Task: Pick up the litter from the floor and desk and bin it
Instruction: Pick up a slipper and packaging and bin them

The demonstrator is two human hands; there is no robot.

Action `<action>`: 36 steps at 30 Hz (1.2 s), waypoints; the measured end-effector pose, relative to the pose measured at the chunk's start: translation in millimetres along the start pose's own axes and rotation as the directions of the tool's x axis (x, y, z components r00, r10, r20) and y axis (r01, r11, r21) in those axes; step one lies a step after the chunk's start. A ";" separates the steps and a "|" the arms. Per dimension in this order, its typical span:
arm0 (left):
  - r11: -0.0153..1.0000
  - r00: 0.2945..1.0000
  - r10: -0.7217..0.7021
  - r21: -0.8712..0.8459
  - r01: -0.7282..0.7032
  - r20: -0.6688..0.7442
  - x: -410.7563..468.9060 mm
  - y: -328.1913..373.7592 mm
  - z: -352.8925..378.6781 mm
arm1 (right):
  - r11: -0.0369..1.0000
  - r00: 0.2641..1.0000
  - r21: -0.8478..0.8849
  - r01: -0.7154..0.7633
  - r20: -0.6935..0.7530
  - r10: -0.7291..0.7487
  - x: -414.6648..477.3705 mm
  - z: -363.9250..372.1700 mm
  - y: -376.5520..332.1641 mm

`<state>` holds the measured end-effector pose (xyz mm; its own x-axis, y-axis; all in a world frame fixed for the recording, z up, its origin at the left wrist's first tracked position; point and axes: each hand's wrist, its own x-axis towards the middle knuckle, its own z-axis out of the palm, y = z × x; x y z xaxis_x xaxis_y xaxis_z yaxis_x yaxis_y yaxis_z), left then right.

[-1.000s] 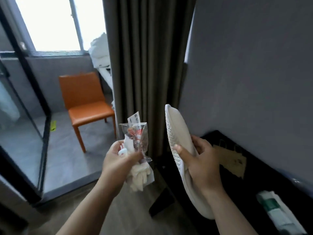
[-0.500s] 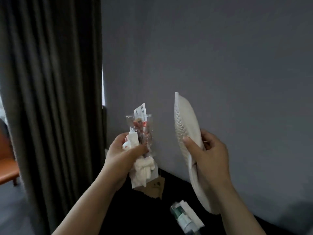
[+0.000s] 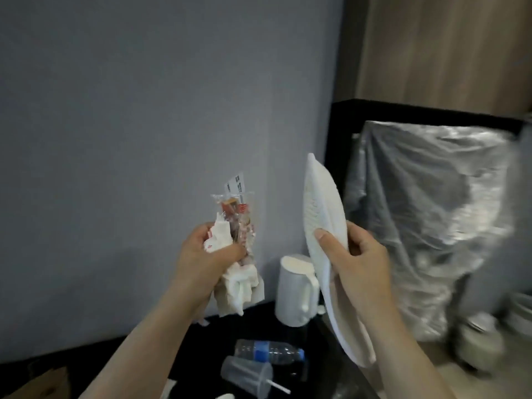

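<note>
Count, left to right: one scrap of brown cardboard, flat and matt, lies at the lower left corner on the black desk.

Your left hand is raised in front of the grey wall, fingers and thumb curled tight round one bundle of litter. The bundle holds one clear, crinkled plastic wrapper with red and brown contents, one white printed paper tag sticking up behind it, and crumpled white tissue hanging soft and limp below the fist.

Three items lie or stand on the desk beneath the hands. One clear plastic cup lies on its side with one white straw at its mouth. One clear plastic bottle with a blue label also lies on its side just behind the cup. One smooth white jug with a handle stands upright against the wall.

Your right hand grips one white slipper, held on edge, toe up. Its sole is oval with an embossed dotted pattern and its lining is beige. I cannot tell whether a second slipper lies behind it.

Far right, one sheet of shiny, wrinkled clear plastic drapes a dark bulky shape, with blurred white crockery below, count unclear.
</note>
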<state>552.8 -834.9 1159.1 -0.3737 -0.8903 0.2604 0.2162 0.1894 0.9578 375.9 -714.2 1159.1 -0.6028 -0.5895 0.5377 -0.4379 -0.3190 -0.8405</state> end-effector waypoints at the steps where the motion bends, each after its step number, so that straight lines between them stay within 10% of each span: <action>1: 1.000 0.998 -0.007 -0.009 0.007 0.059 -2.8 -2.0 14.3 | 1.000 0.999 -0.030 -0.008 -0.049 0.006 -9.2 -17.7 -5.1; 14: 0.984 0.774 -0.053 -0.101 0.149 0.631 -122.6 -13.2 221.1 | 0.979 0.838 0.004 -0.205 -0.515 0.178 -151.9 -235.4 -65.4; 36: 0.948 0.389 0.032 -0.151 0.280 0.921 -304.3 -16.3 622.2 | 0.967 0.653 0.155 -0.200 -0.715 0.249 -247.2 -617.1 -61.9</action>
<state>101.8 -309.4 1139.9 -0.9690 0.0407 0.2436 0.2364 -0.1321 0.9626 140.4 -90.8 1118.8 -0.9798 0.0658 0.1888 -0.1999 -0.3055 -0.9310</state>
